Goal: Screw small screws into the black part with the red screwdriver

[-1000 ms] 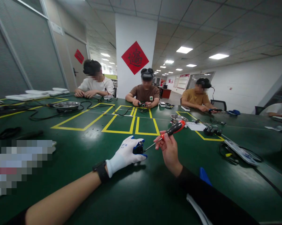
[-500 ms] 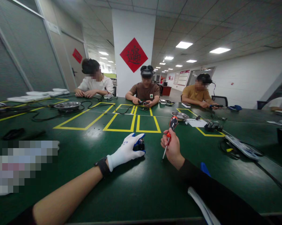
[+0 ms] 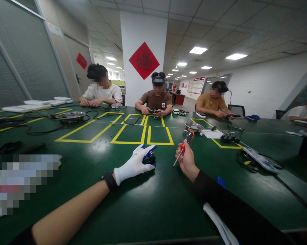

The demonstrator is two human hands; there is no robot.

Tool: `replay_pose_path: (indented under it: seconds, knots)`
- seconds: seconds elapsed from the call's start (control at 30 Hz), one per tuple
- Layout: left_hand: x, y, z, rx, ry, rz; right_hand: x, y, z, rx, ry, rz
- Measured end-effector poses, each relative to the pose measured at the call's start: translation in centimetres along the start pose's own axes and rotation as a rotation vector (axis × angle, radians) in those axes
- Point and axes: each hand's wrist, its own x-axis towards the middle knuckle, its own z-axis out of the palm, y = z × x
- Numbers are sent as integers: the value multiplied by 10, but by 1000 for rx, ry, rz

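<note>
My left hand (image 3: 134, 165), in a white glove with blue fingertips, rests on the green table (image 3: 153, 204) and grips a small black part (image 3: 151, 158) between thumb and fingers. A dark watch band circles that wrist. My right hand (image 3: 186, 159) is closed round a screwdriver (image 3: 185, 143) with a red and black handle. Its handle points up and away, and its thin shaft slants down to the left, with the tip in the air a short way right of the black part.
Three people sit across the table, each handling small parts. Yellow tape boxes (image 3: 143, 133) mark the middle. Metal bowls (image 3: 69, 116) (image 3: 193, 126), black cables (image 3: 66, 124), black parts (image 3: 229, 137) and a flat device (image 3: 260, 160) lie around. A blurred patch covers the left edge.
The screwdriver swung off the black part, where its tip had been a second ago, to a steeper, more upright angle. My left hand has stayed on the part.
</note>
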Motion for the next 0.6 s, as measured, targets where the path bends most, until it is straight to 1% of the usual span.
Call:
replay_pose_path:
  seconds: [0.07,0.17,0.33,0.43,0.6]
  knots:
    - [0,3,-1,13,18,40,0,0,0,5,2,4]
    - [0,6,-3,42,59,39,-1,0,2,7,-6,-25]
    - [0,3,-6,-7,5,46,-3,2,8,-52,54,-106]
    - [-2,5,-7,-37,6,63,-3,3,8,-85,71,-147]
    - [-4,11,-9,-95,-1,137,-1,6,5,-132,62,-105]
